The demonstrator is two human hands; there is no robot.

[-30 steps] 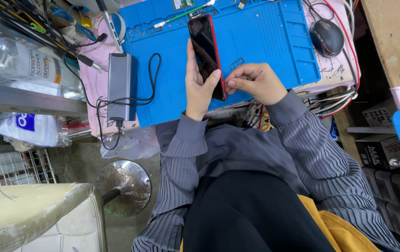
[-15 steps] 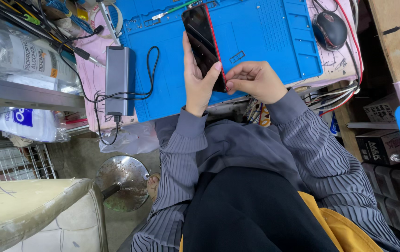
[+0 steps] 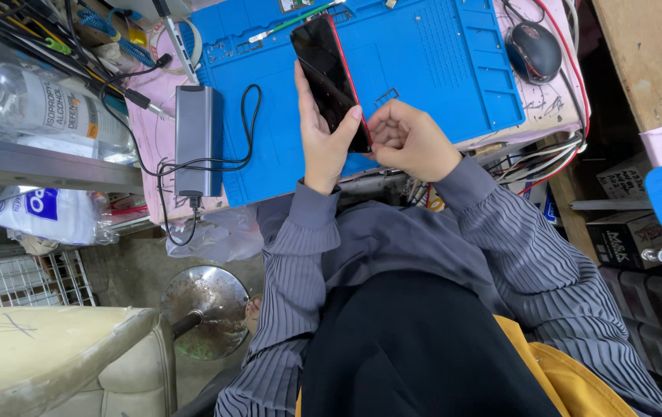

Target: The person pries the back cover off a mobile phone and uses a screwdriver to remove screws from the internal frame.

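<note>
Item: red-edged smartphone, screen dark, held above blue silicone repair mat on table.
Left hand: fingers grasping phone's lower body, thumb on right edge.
Right hand: fingers curled at bottom end, contents hidden.
Step judged: working bottom edge; next needs steady grip.
Nearby: grey power adapter, black mouse.

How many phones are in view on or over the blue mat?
1. The phone, dark screen with a red edge, is held over the blue mat in the left hand; the right hand touches its lower end. Others may be hidden in the clutter.
</note>
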